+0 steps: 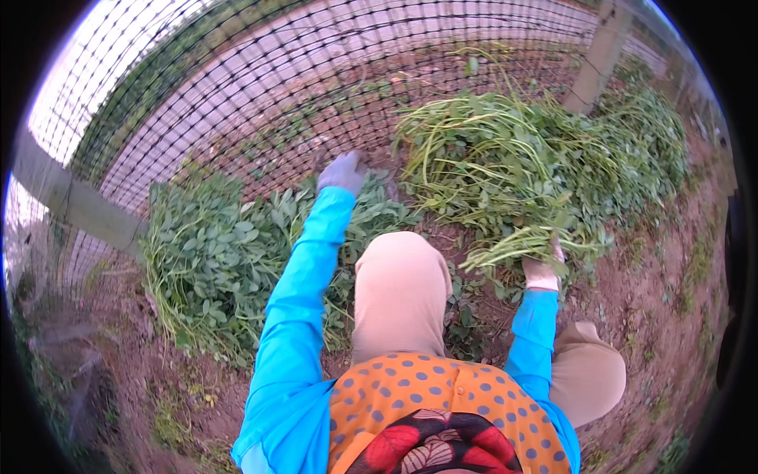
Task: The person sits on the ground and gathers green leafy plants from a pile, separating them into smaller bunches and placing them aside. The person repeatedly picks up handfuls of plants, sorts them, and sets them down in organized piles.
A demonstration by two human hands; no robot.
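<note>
My left hand (342,172), in a grey-violet glove, reaches to the far edge of the left heap of leafy green plants (213,260), near the foot of the net fence. Its fingers are mostly hidden, so whether it grips anything does not show. My right hand (542,269), in a pale glove, is shut on a small bunch of green stems (515,246) with leaves at their right end. The bunch lies low over the near edge of the larger right heap of cut plants (474,172), whose long stems show on top.
A black mesh net fence (266,101) runs across the far side, with a post (599,59) at the right and another post (95,210) at the left. Reddish-brown soil (645,302) with small weeds lies at the right. Crumpled clear plastic film (77,361) is at the lower left.
</note>
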